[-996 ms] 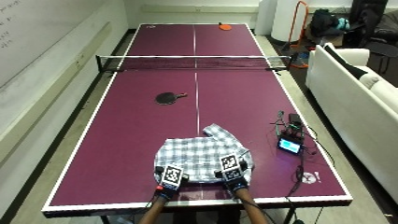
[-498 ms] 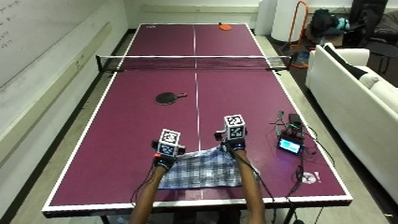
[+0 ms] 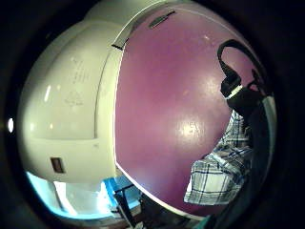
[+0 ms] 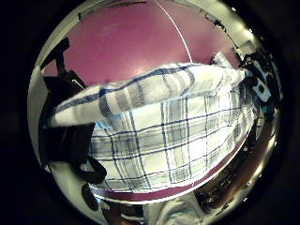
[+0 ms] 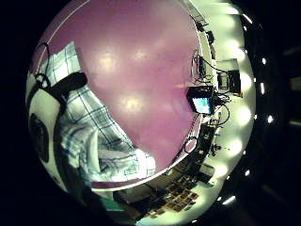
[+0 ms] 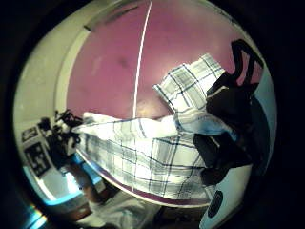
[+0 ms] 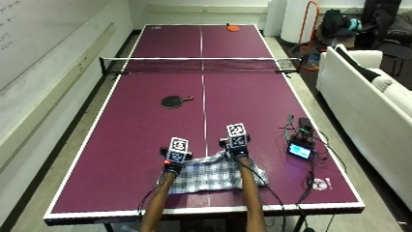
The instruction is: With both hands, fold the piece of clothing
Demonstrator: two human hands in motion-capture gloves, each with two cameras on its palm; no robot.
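Fingers (image 4: 70, 140) of the left hand (image 7: 175, 155) are seen curled round the raised edge of the plaid shirt (image 7: 209, 174), and the same edge is pinched by the fingers (image 6: 224, 119) of the right hand (image 7: 235, 143) at its other end. Both hands are held at the far side of the garment, near the white centre line. The shirt is spread on the purple tabletop (image 7: 128, 145), close to the near edge, with its far border lifted between the two hands. A black paddle (image 7: 174, 101) is seen farther up, and a small screen device (image 7: 300, 150) with cables lies well to the right
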